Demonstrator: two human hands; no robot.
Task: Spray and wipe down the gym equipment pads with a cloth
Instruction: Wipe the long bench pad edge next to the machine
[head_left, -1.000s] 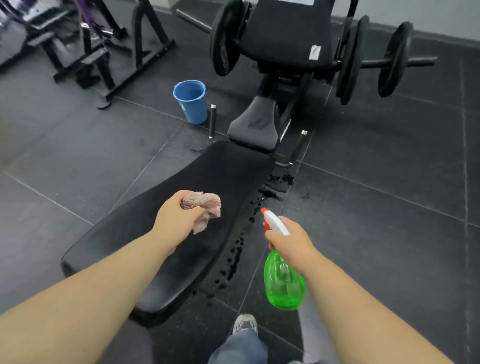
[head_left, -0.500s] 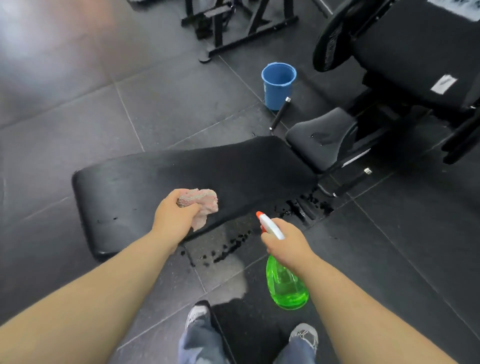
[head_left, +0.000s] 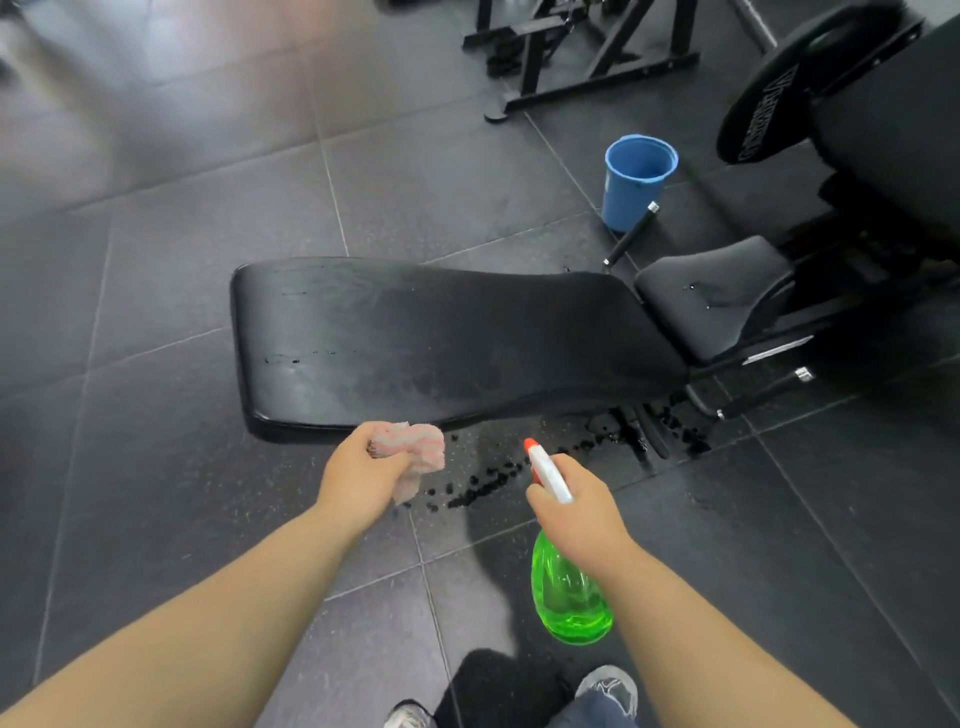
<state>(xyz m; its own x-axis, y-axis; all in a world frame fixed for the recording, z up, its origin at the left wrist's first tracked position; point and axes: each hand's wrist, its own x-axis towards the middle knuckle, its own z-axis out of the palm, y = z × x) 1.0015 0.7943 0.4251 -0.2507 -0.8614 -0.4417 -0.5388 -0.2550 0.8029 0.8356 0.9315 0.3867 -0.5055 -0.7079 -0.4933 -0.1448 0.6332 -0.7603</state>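
Gripping a bunched pink cloth (head_left: 418, 451) with the fingers (head_left: 385, 467) of the left hand (head_left: 358, 478), closed firmly round it, with one loose end hanging under the fist. Holding it in the air just before the near edge of the long black pad (head_left: 441, 343); touching that edge or not, cannot tell.

Wrapping the right hand (head_left: 584, 517) round the neck of a green spray bottle (head_left: 569, 597), the fingers curled about it. Keeping the white head with its red tip up and pointed toward the pad, and the clear green body hanging below the hand, over the floor (head_left: 182, 249).

Between the two hands and along the pad's near edge, dark wet drops (head_left: 483, 483) on the grey tiles. Farther out, the long pad itself, low and flat, with faint wet streaks near its left end. At its right end, a smaller black seat pad (head_left: 717, 296), tilted, with a few drops on top. Behind that, upright on the floor, a blue bucket (head_left: 636, 176), near a black weight plate (head_left: 763, 93). At the top, a black metal frame (head_left: 587, 67). At the bottom edge, two shoes (head_left: 608, 686).
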